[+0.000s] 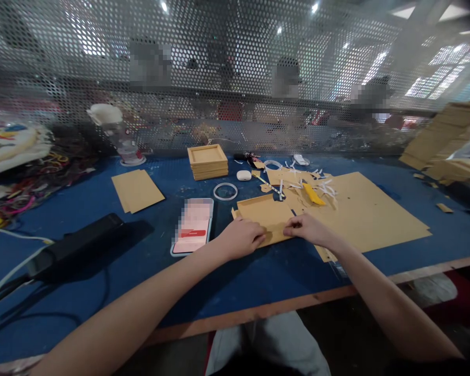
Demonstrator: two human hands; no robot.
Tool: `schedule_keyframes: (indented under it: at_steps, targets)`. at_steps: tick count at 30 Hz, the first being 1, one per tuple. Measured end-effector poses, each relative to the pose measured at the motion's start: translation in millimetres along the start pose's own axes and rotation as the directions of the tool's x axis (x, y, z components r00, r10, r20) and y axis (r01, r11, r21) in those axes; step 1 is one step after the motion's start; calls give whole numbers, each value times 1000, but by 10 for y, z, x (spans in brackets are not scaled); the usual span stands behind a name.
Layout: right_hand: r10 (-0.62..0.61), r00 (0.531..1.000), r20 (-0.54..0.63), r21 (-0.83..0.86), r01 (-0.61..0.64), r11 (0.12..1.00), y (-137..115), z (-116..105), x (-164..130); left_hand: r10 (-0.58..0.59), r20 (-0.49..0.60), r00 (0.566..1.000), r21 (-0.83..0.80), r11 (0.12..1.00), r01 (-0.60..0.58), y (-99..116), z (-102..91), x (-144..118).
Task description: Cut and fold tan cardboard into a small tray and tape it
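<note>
A brown cardboard sheet [267,211] lies on the blue table in front of me, its far and left edges folded up into low walls. My left hand [243,235] is closed over its near left corner, fingers curled. Toward the right end of the same near edge, my right hand [304,228] pinches the cardboard between thumb and fingers. The fingertips of both hands are partly hidden. To the right, larger flat cardboard sheets [376,214] carry white paper strips and a yellow piece [312,194]. A stack of shallow cardboard trays [208,168] stands farther back.
A phone [192,230] lies left of my hands, near a clear ring [225,191] and a white earbud case [243,175]. Farther left are flat cardboard pieces [137,190], a black power strip [78,243] with cables and a plastic bottle [127,146]. Perforated metal [235,68] closes off the back.
</note>
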State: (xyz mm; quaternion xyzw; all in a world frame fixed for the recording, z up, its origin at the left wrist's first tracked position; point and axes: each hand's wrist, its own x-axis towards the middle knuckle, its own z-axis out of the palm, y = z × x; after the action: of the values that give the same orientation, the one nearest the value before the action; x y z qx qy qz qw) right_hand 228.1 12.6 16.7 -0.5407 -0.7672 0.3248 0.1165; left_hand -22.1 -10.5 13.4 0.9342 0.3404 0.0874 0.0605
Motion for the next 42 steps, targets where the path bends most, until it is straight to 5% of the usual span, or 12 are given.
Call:
schedule_keyframes:
  at_steps: [5, 36, 42]
  targets:
    - [24, 997, -75, -28, -26, 999, 17, 58, 21, 9, -4, 1000, 61, 998, -9, 35, 4, -11]
    - [-42, 995, -91, -174, 26, 984, 24, 72, -113, 31, -16, 999, 43, 999, -31, 33, -14, -45]
    - [-174, 971, -163, -387, 99, 917, 135, 81, -170, 93, 42, 995, 129, 987, -97, -1, -11, -38]
